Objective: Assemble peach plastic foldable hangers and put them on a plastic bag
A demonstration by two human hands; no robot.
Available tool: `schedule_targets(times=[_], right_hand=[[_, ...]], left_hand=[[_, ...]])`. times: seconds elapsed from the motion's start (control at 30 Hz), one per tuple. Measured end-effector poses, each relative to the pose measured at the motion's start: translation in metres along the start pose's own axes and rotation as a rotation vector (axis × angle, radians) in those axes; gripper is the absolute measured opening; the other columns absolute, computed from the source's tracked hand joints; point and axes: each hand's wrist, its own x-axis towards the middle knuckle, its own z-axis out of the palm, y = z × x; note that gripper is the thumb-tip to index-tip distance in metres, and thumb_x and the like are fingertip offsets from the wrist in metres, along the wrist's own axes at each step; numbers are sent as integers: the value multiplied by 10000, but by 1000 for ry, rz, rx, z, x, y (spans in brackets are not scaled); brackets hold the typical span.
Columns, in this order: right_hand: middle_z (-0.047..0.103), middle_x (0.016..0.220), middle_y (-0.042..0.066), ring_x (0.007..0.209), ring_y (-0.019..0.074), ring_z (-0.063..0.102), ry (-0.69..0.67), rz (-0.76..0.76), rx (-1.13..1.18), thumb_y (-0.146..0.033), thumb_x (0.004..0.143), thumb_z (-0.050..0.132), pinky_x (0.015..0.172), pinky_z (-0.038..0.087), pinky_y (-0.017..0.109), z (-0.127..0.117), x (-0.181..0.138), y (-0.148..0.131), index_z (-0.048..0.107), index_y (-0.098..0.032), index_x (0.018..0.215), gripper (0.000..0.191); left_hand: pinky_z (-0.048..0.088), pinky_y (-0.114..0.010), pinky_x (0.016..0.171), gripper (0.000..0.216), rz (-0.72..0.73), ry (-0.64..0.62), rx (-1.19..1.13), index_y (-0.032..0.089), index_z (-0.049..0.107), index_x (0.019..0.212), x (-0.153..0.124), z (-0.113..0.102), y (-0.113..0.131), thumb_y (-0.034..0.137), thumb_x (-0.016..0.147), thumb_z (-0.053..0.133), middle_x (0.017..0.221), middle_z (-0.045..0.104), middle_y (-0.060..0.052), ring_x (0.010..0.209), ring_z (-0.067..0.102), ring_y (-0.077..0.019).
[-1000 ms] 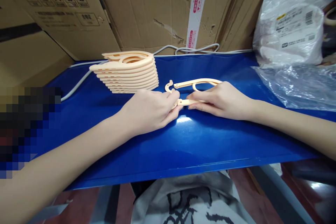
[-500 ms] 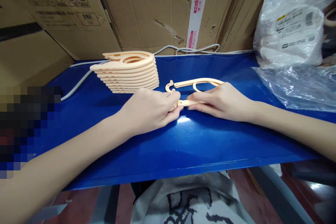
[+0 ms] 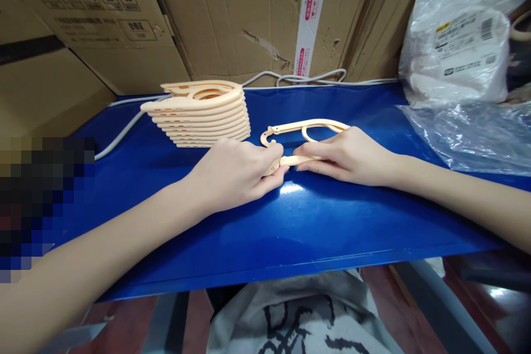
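Note:
My left hand is closed on the hook piece of a cream plastic folding clothes hanger, its curved end poking out past my thumb. Closed around the hanger's arms is my right hand, its fingers pinching the nearer arm. The far arm's tip touches or overlaps the hook piece, and the nearer arm's tip meets it at my left fingertips. My fingers hide part of that joint. Behind my left hand stands a neat stack of matching cream hangers.
Cardboard boxes line the back of the blue table. A white cable runs along their base. Clear plastic packaging lies at the right, and a blurred-out dark object is at the left.
My right hand has shifted slightly left and up with the hanger arms. The gap between the far arm's tip and the hook piece has closed. My left hand has barely moved.

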Motion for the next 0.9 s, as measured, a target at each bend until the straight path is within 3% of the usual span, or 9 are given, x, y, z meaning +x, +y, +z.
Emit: schedule_targets(times=[0.27, 0.53, 0.77, 0.9], right_hand=[[680, 674, 11, 560, 133, 563, -47, -42, 41, -469, 1026, 382, 554, 305, 277, 1, -3, 5, 676, -170, 1059, 421], [707, 761, 43, 657, 157, 623, -24, 55, 29, -487, 1018, 393, 593, 355, 279, -2, -1, 4, 694, -171, 1015, 436], [710, 891, 85, 821, 227, 623, 166, 147, -34, -409, 1007, 418, 757, 451, 369, -13, 1, 2, 691, -184, 960, 357], [661, 1113, 140, 1003, 287, 586, 223, 269, -92, -391, 1004, 409, 872, 444, 441, -19, 0, 9, 701, -188, 888, 375]], left_hand=[[188, -239, 455, 259, 136, -47, -121, 179, 517, 740, 0, -5, 0, 311, 960, 479, 530, 547, 43, 437, 504, -110], [191, -261, 459, 256, 3, -52, 40, 169, 568, 844, -1, -4, 5, 303, 976, 394, 594, 637, -11, 501, 591, -182], [199, -263, 461, 257, -48, -31, 83, 173, 592, 874, 2, -8, 4, 331, 955, 406, 553, 610, 5, 473, 571, -164], [213, -267, 464, 250, -49, -46, 81, 173, 587, 864, 2, -9, 5, 326, 952, 410, 561, 615, -1, 484, 581, -168]])
